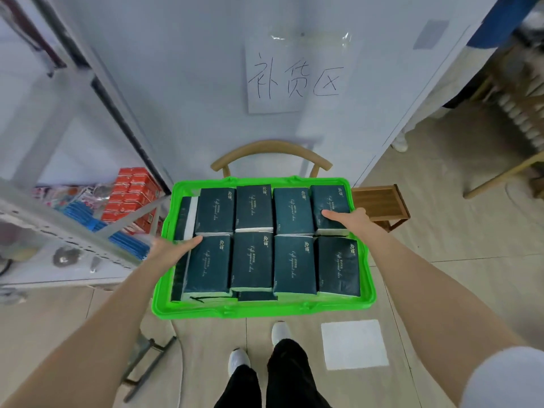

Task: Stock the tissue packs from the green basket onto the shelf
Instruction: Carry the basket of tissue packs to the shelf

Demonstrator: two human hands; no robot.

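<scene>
Reaching into the green basket (pixel 265 309), the right grip (pixel 351 220) clasps the far right pack (pixel 329 201), thumb on top, fingers hidden down its side. The left grip (pixel 173 248) lays a thumb on the near left pack (pixel 206 266); blur hides whether it holds. The tissue packs (pixel 253 260) fill the basket, set on a chair (pixel 270 145) beside the shelf (pixel 59 228). They look light, soft and slick-wrapped, so a squeeze across the short edges should hold best. Any lower layers are mostly hidden.

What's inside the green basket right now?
Dark tissue packs: eight lie flat on top in two rows, more stand on edge at the basket's left. Anything beneath is covered.
</scene>
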